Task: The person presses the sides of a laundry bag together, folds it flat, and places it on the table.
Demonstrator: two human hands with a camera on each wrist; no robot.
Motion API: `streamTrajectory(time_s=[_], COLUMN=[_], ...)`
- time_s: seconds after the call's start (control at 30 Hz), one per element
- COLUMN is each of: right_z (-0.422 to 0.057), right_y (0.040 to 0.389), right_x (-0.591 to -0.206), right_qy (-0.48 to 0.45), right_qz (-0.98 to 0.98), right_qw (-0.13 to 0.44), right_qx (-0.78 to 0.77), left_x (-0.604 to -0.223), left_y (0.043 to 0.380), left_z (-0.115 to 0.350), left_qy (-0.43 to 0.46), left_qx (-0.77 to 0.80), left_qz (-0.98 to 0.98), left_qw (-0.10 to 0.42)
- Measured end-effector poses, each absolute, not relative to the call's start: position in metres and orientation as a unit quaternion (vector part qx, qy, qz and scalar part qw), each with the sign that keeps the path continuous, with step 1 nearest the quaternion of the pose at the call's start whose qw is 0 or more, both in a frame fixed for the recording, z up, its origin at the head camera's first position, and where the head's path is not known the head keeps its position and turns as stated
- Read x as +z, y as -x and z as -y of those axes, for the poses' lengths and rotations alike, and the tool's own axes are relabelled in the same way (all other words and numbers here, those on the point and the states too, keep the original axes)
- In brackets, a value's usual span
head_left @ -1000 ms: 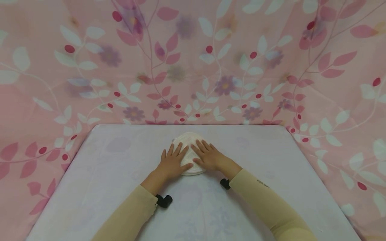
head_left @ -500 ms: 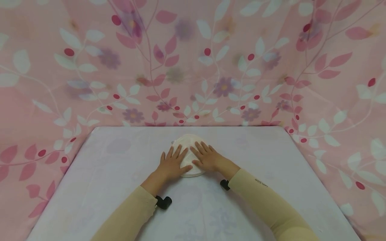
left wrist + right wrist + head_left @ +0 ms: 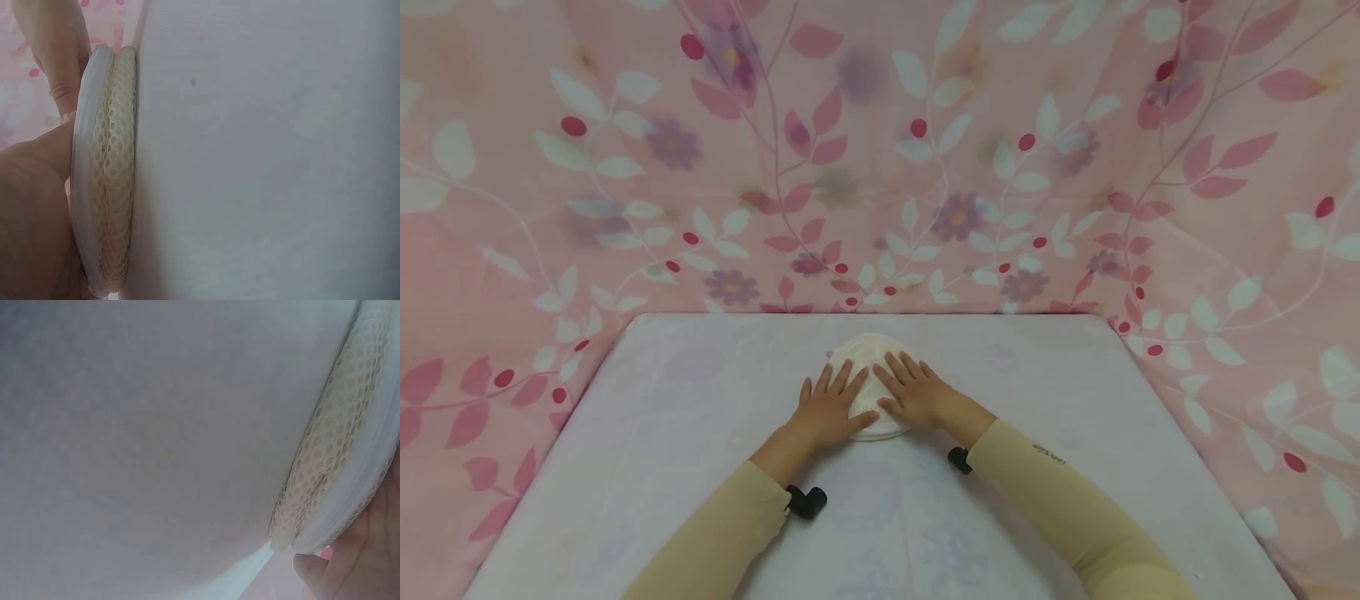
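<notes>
A round, cream-white mesh laundry bag [image 3: 866, 395] lies flat near the far edge of the table. My left hand [image 3: 830, 414] rests on its left half, fingers spread and straight, thumb toward the middle. On the right half lies my right hand [image 3: 922, 398], its fingers spread likewise. The two index fingertips and thumbs come close together over the bag. From the side, in the left wrist view, the bag [image 3: 115, 169] shows thick honeycomb mesh below a smooth white band. The right wrist view shows the same mesh rim [image 3: 325, 456], with part of the right hand [image 3: 369, 559] over it.
A pale cloth with faint flowers covers the table [image 3: 700, 467]. Pink floral curtains [image 3: 880, 167] hang behind it and along both sides. Black wrist cameras [image 3: 807, 502] sit under both wrists, by the beige sleeves [image 3: 722, 525].
The head view has shifted very slightly. Both hands stay in place on the laundry bag.
</notes>
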State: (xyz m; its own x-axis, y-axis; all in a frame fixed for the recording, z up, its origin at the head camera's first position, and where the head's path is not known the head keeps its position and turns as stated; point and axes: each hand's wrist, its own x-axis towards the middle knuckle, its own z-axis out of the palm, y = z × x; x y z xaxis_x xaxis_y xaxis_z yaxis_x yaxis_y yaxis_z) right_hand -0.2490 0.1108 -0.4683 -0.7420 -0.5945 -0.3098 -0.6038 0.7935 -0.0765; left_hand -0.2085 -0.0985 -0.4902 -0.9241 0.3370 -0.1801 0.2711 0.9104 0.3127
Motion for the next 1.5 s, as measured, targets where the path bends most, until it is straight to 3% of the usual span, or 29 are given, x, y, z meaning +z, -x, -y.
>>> streamTrajectory(time_s=[1.5], right_z=[-0.112], right_y=[0.246], right_x=[-0.462], right_qy=[0.329], right_qz=[-0.930], right_qw=[0.160], right_qx=[0.015], left_x=[-0.484], left_y=[0.201], left_z=[0.109], left_qy=[-0.184], left_qx=[0.117], left_qz=[-0.968], left_qw=[0.121])
